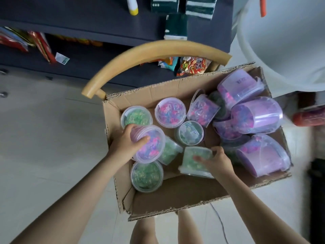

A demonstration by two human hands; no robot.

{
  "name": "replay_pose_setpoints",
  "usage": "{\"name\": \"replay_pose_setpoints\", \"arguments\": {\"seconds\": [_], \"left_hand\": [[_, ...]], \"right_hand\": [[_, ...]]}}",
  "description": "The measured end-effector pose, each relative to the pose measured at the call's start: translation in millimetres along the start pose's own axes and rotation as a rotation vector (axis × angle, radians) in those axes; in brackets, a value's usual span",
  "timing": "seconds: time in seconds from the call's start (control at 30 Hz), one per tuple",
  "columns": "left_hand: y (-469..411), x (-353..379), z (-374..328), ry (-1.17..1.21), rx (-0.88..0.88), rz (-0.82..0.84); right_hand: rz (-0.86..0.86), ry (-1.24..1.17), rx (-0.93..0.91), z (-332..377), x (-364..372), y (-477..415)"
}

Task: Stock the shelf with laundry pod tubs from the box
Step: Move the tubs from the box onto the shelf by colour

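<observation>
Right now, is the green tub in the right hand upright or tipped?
Tipped: green tub lies on its side in the right hand, wall facing up.

Tubs [170,112] pink-purple or green [147,176]; brown box [175,191]; dark shelf [88,20].

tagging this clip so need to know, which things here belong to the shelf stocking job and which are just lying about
Job: box, shelf, pink tub gripped by left hand, green tub gripped by right hand, other tubs in the box.

Lying about: snack packets, tan tube, white basin, cable.
</observation>
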State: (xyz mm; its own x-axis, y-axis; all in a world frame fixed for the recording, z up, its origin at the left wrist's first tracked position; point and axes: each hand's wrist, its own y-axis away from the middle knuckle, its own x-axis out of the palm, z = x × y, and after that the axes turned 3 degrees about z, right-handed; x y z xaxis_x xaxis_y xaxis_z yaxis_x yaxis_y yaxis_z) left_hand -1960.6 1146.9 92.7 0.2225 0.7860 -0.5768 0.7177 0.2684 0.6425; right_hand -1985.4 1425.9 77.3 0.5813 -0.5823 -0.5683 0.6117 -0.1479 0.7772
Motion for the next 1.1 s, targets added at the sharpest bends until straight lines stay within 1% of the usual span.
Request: {"name": "replay_pose_setpoints", "arguments": {"seconds": [0.1,0.2,0.3,0.37,0.43,0.53,0.63,0.7,0.83,0.97,1.03,1.1], "left_hand": [[6.1,1.0,-7.7,0.178,-0.112,-0.079],[4.9,1.1,-14.8,0.414,-0.181,-0.113],[-3.1,5.0,-19.0,0.493,-0.250,-0.086],[-8.7,10.2,-20.6,0.512,-0.279,-0.052],[-9.9,15.5,-24.7,0.562,-0.299,-0.017],[-9.6,20.1,-29.3,0.686,-0.337,0.054],[-7.8,20.8,-27.1,0.738,-0.376,0.130],[-8.6,20.8,-22.1,0.733,-0.387,0.173],[-10.6,22.3,-12.2,0.755,-0.374,0.215],[-11.1,26.6,-6.2,0.736,-0.269,0.243],[-11.3,29.8,-2.4,0.715,-0.233,0.246],[-13.2,33.8,2.1,0.677,-0.213,0.229]], "right_hand": [[-0.040,-0.217,0.046,12.6,-16.9,0.0],[-0.080,-0.415,0.080,31.9,-27.4,-7.9],[-0.030,-0.511,0.151,52.3,-27.7,-16.6],[-0.002,-0.486,0.183,60.2,-25.6,-20.8],[-0.035,-0.423,0.124,59.1,-21.4,-25.2],[-0.111,-0.159,-0.059,58.4,-19.2,-23.4],[-0.084,-0.082,-0.324,59.5,-19.0,-20.9],[-0.051,-0.010,-0.423,57.7,-20.5,-23.1],[0.089,0.040,-0.402,52.1,-33.3,-28.5],[0.215,0.181,-0.407,48.1,-47.4,-29.0],[0.214,0.220,-0.436,49.0,-48.8,-28.4],[0.173,0.222,-0.464,49.7,-47.5,-29.7]]}}
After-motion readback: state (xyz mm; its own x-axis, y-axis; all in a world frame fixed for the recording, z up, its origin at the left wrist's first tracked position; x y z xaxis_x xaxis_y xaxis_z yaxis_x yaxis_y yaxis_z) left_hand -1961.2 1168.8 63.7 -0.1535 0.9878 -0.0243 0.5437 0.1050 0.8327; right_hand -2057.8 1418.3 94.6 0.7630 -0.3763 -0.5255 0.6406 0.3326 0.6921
